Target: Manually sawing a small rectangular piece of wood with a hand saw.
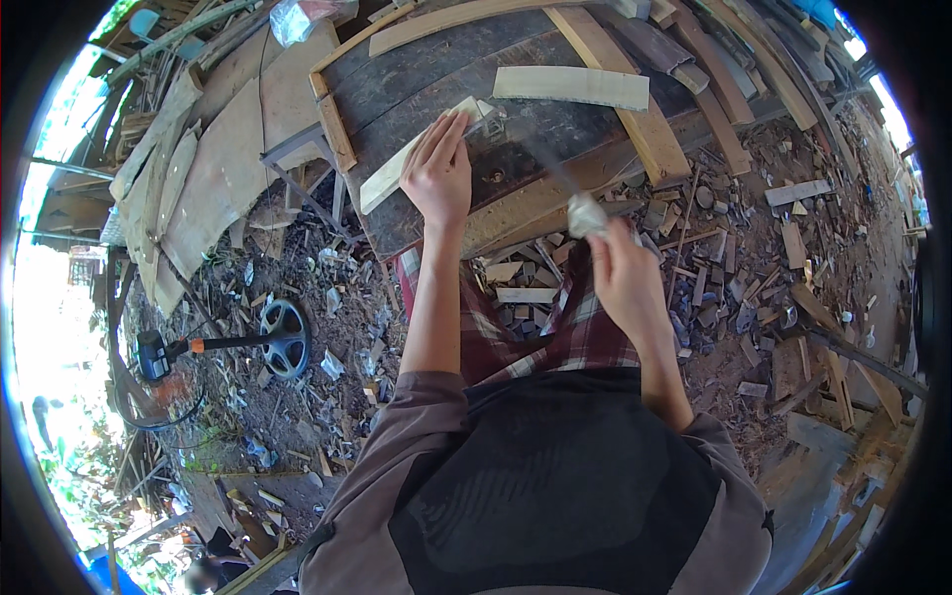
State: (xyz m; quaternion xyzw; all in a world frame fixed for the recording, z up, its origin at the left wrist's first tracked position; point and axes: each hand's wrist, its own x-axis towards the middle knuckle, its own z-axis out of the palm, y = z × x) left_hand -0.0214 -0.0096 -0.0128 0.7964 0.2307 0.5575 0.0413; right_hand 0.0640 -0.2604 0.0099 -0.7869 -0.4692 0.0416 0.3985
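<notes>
My left hand (438,178) lies over a pale wood strip (383,186) on the dark wooden bench (416,74), its fingers pressed along the top and holding it down at a slant. In my right hand (631,283) is a hand tool (587,215) with a whitish handle. Its long thin blade is smeared by motion and points toward the far end of the strip, so I cannot tell its exact kind or whether it touches the wood. A small metal piece (493,127) sits on the bench by that end.
A second pale, slightly curved board (570,87) lies farther back on the bench, near a long brown plank (635,119). Wood offcuts (526,295) litter the ground between my legs. To the left stands a device with a black wheel (286,339). Stacked timber (764,59) crowds the far right.
</notes>
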